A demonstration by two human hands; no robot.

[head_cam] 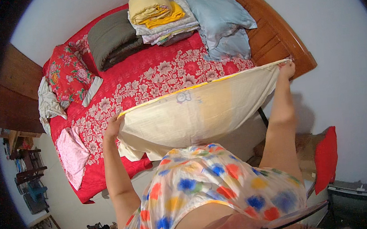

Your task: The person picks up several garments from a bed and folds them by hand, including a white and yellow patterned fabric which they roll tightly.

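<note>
A pale yellow cloth with a bright yellow edge [183, 114] hangs stretched between my hands, over the near side of the bed. My left hand [112, 126] grips its left corner, and my right hand [287, 69] grips its right corner beside the wooden headboard. A small cartoon print shows near the cloth's upper edge. Its lower part sags towards my body and is partly hidden by my patterned top. Beneath and beyond it lies a red floral bedspread [154, 73].
Folded bedding [163, 19], a dark folded quilt [116, 36] and blue pillows [221, 14] lie along the bed's far side. At left are a red floral pillow [70, 75] and a pink cloth [73, 152]. The headboard [274, 33] and a red object [326, 159] stand at right.
</note>
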